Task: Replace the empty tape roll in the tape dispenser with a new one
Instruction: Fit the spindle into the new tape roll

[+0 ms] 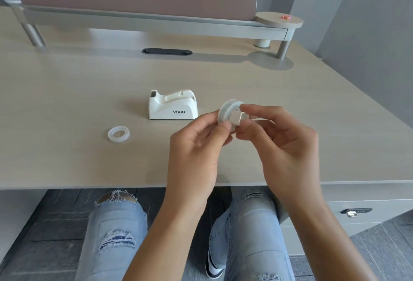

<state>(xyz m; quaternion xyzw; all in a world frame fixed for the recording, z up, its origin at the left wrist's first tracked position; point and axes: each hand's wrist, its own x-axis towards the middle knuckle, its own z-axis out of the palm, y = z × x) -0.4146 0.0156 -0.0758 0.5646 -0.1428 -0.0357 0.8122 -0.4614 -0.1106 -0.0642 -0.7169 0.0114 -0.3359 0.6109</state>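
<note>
A white tape dispenser [173,108] marked VIVID stands on the desk with its roll slot bare. Just right of it, above the desk, both hands hold a white tape roll [226,111] with a white spool hub [237,117] in its hole. My left hand [196,144] pinches the roll's rim. My right hand [279,137] pinches the hub from the right. A second, translucent tape ring [118,134] lies flat on the desk, left of and nearer than the dispenser. Which ring is the spent one I cannot tell.
The pale wooden desk [67,101] has a dark cable grommet [167,51] at the back, under a raised grey shelf [145,21] on posts. A round shelf end [279,20] carries a small pink item. My knees are below the front edge; a drawer lock [355,211] is at right.
</note>
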